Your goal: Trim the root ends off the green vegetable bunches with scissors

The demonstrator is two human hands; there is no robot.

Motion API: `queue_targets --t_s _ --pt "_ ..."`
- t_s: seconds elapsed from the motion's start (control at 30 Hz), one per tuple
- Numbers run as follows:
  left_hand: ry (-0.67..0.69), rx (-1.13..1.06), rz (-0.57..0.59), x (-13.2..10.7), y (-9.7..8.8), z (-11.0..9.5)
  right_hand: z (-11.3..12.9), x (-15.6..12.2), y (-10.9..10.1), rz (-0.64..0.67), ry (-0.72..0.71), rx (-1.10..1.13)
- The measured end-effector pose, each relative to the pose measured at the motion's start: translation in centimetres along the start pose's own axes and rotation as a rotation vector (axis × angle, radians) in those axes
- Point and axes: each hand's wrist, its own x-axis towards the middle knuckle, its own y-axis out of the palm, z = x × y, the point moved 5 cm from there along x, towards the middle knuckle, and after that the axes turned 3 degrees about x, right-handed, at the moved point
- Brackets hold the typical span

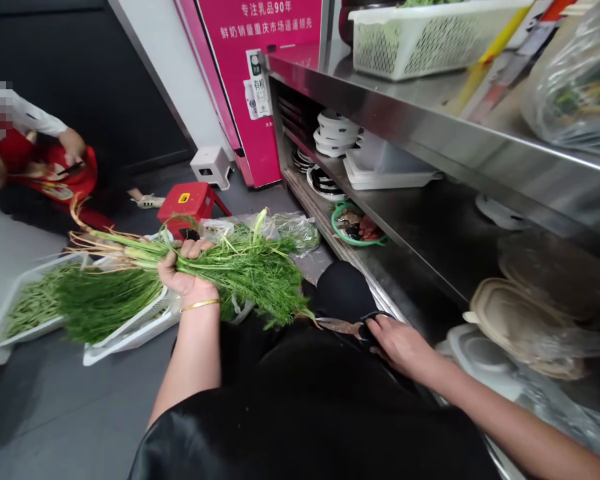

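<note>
My left hand (187,273) is closed around the stems of a bunch of feathery fennel-like greens (260,277). The pale roots point left and the fronds spread right, over my lap. Low beside my knee, my right hand (400,341) grips scissors (343,325) by their dark handles. Their blades point left, close to the frond tips; whether they touch a stem I cannot tell. Left of my left arm, more feathery greens (113,300) lie in a white basket (125,343). A plastic bag of greens (300,233) is on the floor behind the bunch.
Another white basket (0,337) holds thin green pods or stems. A red stool (186,199) and a grey stool (213,167) stand ahead. On my right runs a steel shelf unit (430,140) with bowls (336,133) and a green basket (337,230). Someone in red (65,173) sits at left.
</note>
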Motion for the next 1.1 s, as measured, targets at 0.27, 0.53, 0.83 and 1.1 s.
queue_targets --t_s 0.27,0.53,0.83,1.1 --pt "-0.05 -0.067 0.016 -0.4 1.4 2.6 1.2 4.3 -12.8 -0.421 -0.122 0.615" --pt "-0.123 -0.058 0.111 0.0 2.3 4.0 4.8 16.9 -17.2 -0.518 -0.39 1.19" --pt "-0.239 0.005 0.109 -0.6 0.7 5.9 3.5 14.7 -25.2 -0.636 -0.488 1.409" --pt "-0.191 0.06 -0.197 -1.8 -3.8 7.2 2.2 17.4 -23.3 -0.837 -0.35 1.398"
